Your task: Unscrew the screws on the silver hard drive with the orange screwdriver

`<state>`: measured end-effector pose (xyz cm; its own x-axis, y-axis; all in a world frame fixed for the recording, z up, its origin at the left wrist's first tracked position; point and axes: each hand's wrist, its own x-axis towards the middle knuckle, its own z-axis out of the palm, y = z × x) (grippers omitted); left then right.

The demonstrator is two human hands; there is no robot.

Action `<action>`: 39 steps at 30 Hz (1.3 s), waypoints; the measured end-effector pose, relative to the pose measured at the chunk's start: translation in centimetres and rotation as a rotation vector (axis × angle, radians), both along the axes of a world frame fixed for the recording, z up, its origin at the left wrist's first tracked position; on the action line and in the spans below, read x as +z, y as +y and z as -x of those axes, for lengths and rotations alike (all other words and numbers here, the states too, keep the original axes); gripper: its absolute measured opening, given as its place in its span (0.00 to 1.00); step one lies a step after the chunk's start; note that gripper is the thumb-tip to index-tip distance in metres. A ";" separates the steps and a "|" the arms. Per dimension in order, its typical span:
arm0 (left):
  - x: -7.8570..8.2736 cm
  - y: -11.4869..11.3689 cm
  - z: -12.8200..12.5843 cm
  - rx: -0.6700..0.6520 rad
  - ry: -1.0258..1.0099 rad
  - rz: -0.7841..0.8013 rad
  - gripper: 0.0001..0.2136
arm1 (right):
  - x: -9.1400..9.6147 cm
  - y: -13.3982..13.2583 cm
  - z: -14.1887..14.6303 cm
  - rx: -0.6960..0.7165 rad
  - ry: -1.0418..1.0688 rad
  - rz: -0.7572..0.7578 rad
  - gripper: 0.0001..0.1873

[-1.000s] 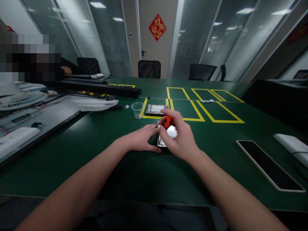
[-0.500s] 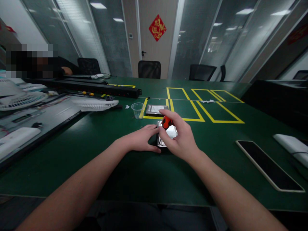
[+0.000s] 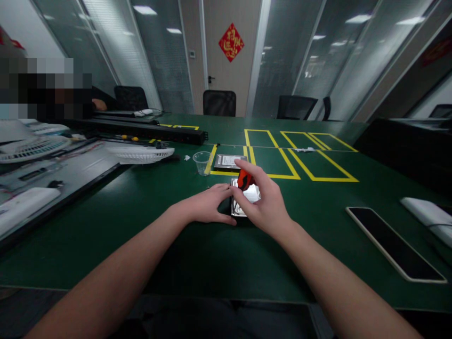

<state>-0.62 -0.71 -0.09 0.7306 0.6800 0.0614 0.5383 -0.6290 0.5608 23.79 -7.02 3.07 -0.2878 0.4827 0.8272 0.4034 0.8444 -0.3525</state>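
On the green table lies a hard drive (image 3: 252, 194), its shiny metal side up and partly hidden by my hands. My left hand (image 3: 212, 203) grips its left edge between the thumb at the near corner and the fingers at the far side. My right hand (image 3: 266, 200) is closed around the red-and-black handle of a screwdriver (image 3: 244, 180), held over the drive; its tip is hidden. A second hard drive (image 3: 228, 161), label up, lies just beyond, inside a yellow tape outline. Left of it stands a clear plastic cup (image 3: 202, 164).
Yellow tape rectangles (image 3: 332, 180) mark the table. On the right lie a phone (image 3: 395, 242) and a white device (image 3: 431, 219). To the left are a large metal chassis (image 3: 84, 165), white fan-like parts (image 3: 141, 153) and a long black bar (image 3: 148, 131). A person sits at far left.
The screwdriver handle has turned a little in my right hand, showing a different pattern of red and black. Both hands and the drive stay in nearly the same place.
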 end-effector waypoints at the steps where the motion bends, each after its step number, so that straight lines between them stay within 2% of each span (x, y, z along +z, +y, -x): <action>1: -0.1 0.0 0.0 -0.002 0.003 0.001 0.48 | 0.0 0.0 0.0 0.001 0.000 0.006 0.32; 6: -0.2 0.1 0.2 -0.008 -0.004 -0.014 0.45 | -0.1 0.1 0.0 -0.001 0.007 0.019 0.33; 12: -0.1 0.1 0.1 0.022 0.001 0.008 0.49 | 0.0 0.1 0.0 0.031 0.028 0.005 0.29; 22: -0.1 0.1 0.2 -0.017 -0.041 0.009 0.45 | 0.3 -0.2 -0.1 0.029 0.021 -0.018 0.29; 28: 0.3 -0.1 0.0 0.001 -0.007 -0.016 0.44 | 0.3 -0.3 0.2 0.020 0.012 0.001 0.33; 39: -0.7 0.4 0.4 -0.022 -0.023 0.003 0.49 | 0.3 0.1 -0.1 0.002 0.010 -0.045 0.29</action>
